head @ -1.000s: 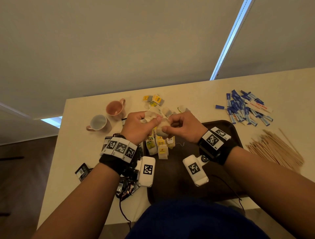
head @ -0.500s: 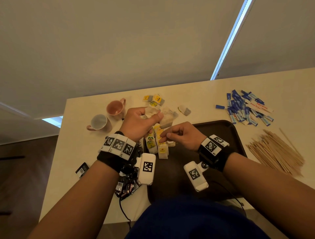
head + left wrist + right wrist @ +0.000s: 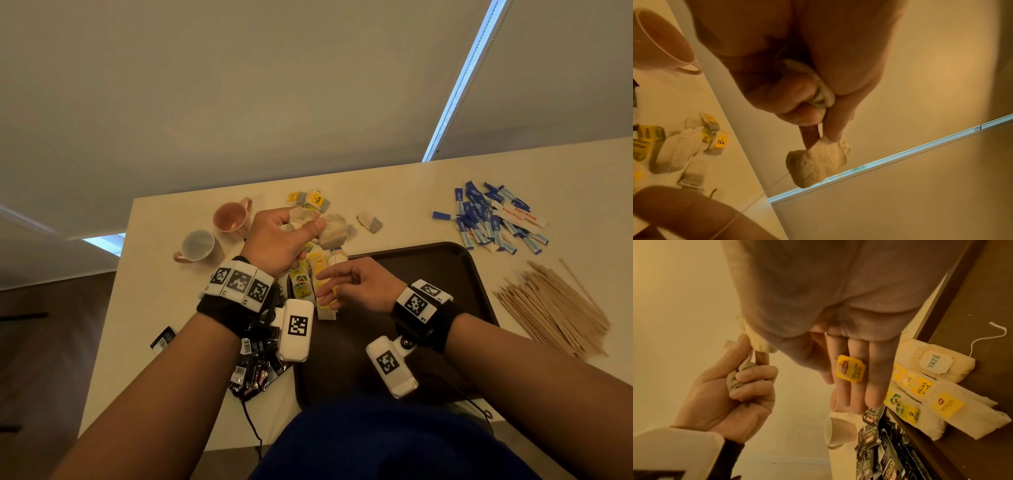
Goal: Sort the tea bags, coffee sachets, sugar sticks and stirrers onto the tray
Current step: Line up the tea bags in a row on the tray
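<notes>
My left hand [image 3: 301, 228] is raised over the table's far side and grips a crumpled bunch of tea bags [image 3: 820, 95]. One tea bag [image 3: 334, 231] dangles from that bunch. Its thread runs down over the straight fingers of my right hand [image 3: 330, 284], and a yellow tag [image 3: 851, 369] hangs against those fingers. My right hand hovers over the left end of the dark brown tray [image 3: 428, 267], above a row of tea bags [image 3: 920, 386] lying there. Blue sugar sticks [image 3: 489, 219] and wooden stirrers [image 3: 555, 305] lie on the table to the right. Black coffee sachets [image 3: 253, 370] sit left of the tray.
A pink cup [image 3: 231, 216] and a white cup [image 3: 198, 245] stand at the far left of the table. Loose tea bags [image 3: 315, 198] lie beyond my left hand. One more tea bag [image 3: 370, 222] lies near the tray's far edge. A black cable hangs off the table's near edge.
The hands have drawn apart. My right hand dropped towards the tray and its fingers opened out from a pinch. The left hand stayed raised with the bunch.
</notes>
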